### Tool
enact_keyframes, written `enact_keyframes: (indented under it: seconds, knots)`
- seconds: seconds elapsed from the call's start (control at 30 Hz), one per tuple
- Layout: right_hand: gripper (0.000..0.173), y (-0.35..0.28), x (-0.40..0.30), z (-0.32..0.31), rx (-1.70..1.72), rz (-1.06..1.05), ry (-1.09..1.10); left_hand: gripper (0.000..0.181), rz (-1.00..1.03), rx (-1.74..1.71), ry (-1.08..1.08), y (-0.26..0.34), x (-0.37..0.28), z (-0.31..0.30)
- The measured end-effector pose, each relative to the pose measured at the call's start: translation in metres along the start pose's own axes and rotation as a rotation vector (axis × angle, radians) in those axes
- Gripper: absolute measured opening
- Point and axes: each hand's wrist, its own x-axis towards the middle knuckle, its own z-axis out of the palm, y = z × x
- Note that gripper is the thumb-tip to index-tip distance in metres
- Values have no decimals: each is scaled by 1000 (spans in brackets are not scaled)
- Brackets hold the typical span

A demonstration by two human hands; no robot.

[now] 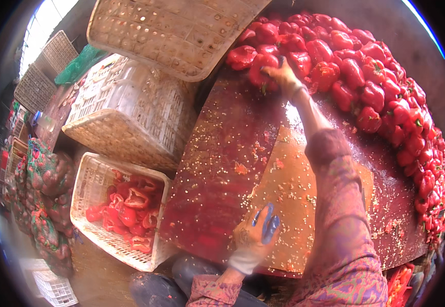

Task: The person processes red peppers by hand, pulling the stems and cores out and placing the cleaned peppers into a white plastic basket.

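At the near edge of the pile, my right hand [284, 76], in a stained work glove, grips a red bell pepper [260, 71]. The arm stretches far forward across the wooden tabletop [222, 153], which is stained red and strewn with pale seeds. Close to my body, my gloved left hand [255, 232] is low over a light brown board [289, 180] laid on the tabletop. Its fingers are bent and show blue patches; whether they hold anything is hidden. Many whole red bell peppers [351, 73] curve around the far and right sides of the table.
Left of the table, a white plastic crate [88, 184] holds opened red peppers [130, 215]. Behind it stand a tipped crate [130, 111] and another crate [161, 34] overhanging the table's far left. Filled net sacks [48, 199] are heaped farther left. Red scraps [399, 284] lie at lower right.
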Motion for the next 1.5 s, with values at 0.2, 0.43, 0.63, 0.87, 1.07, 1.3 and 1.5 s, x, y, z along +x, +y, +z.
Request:
enact_keyframes:
  seconds: [0.2, 0.43, 0.63, 0.87, 1.07, 1.3, 1.5]
  knots:
    - [67, -42, -144, 7, -51, -65, -127, 59, 10, -110, 80, -3, 2, 6]
    - [65, -67, -297, -43, -557, -613, -419, 97, 76, -299, 296, 6, 11, 0]
    - [85, -108, -364, -36, -492, -7, -642, 98, -62, -615, -144, -9, 2, -3]
    - [88, -83, -372, -37, -395, -157, -611, 97, 20, 87, 27, 23, -16, 7]
    - [31, -69, -397, -6, -635, -503, -289, 82, -232, -60, -223, 41, -13, -19]
    - [13, -61, -387, -14, -331, -19, -226, 77, -104, -43, -8, 36, -18, 8]
    - [17, -14, -360, -31, -192, -144, -35, 59, -105, 4, -25, 31, -13, 37]
